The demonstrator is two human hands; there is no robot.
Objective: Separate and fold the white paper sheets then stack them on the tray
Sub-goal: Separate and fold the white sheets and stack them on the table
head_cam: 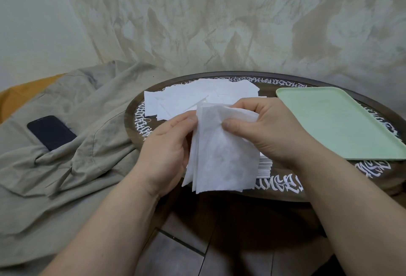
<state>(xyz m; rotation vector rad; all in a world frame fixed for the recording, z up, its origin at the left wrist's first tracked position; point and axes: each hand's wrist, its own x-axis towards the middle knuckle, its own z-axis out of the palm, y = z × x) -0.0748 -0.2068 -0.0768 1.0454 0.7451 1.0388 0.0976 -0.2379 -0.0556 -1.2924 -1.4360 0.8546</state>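
We are early in the job, as far as we can judge. The green tray, lying at about two o'clock on the round dark desk, carries nothing yet, so no folded sheet has been stacked there.

At the middle of the view our two hands hold a small bunch of white paper sheets up over the near edge of the desk. Our left hand has its fingers curled round the left edge of the bunch, thumb against the top corner. Our right hand pinches the upper right part, thumb pressed on the front face and fingers wrapped behind. The layers fan out a little along the lower left edge, so we read this as the separating step: one sheet is being peeled from the others. We cannot tell how many sheets are in the bunch.

Behind the hands, at roughly twelve o'clock, a loose spread of sheets lies on the desk; some show slanting edges, but whether they are folded we cannot say. Just under our right wrist, at about four o'clock from the bunch, the edge of a neat pile of sheets shows.

Left to do, in our judgement: finish peeling, fold each sheet, and build the stack on the tray, which is nearly all of the work.

A dark phone lies on grey cloth at nine o'clock, well apart from the paper.
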